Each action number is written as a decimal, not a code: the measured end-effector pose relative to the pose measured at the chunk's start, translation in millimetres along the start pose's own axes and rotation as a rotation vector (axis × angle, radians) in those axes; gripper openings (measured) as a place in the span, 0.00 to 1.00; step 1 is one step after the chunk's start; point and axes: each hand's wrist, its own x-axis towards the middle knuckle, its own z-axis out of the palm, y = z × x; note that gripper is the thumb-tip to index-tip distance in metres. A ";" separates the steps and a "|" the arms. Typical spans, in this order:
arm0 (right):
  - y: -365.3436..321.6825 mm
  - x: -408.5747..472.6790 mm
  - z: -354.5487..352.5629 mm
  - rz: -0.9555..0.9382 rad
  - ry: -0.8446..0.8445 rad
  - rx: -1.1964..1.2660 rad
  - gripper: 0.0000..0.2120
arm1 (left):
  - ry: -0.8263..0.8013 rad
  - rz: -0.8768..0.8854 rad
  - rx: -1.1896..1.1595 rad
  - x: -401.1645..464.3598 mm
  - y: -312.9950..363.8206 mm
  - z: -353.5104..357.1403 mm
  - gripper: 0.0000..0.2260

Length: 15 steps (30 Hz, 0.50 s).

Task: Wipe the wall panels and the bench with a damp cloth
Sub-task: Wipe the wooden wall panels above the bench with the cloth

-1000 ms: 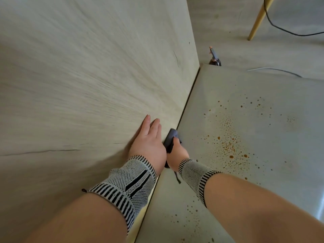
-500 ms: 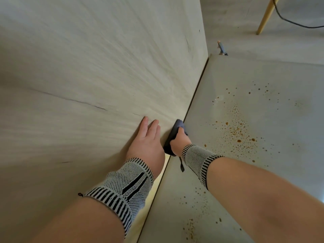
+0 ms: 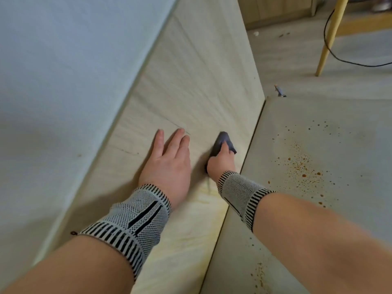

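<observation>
Grey cloth is gripped in the right hand against the wall panel near the bench edge; left hand is pressed flat, empty. Brown splatter could be smeared onto the panel.

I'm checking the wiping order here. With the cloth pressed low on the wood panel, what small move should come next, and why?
Probably slide the cloth a little further along the wall panel, away from the person. The right hand presses it low on the panel just above the bench, the left hand braces flat beside it, and bare panel lies ahead. The brown spots on the bench can wait.
</observation>
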 end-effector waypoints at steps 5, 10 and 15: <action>-4.3 -65.6 23.0 -0.507 0.021 0.119 0.30 | 0.048 -0.065 0.040 -47.2 -31.2 -3.5 0.27; 5.1 -74.2 30.8 -0.166 -0.009 0.119 0.31 | 0.113 -0.130 0.059 -89.5 -54.0 9.7 0.27; -0.8 -145.9 69.5 -0.765 0.059 0.122 0.28 | 0.226 -0.105 -0.012 -108.6 -65.0 35.0 0.30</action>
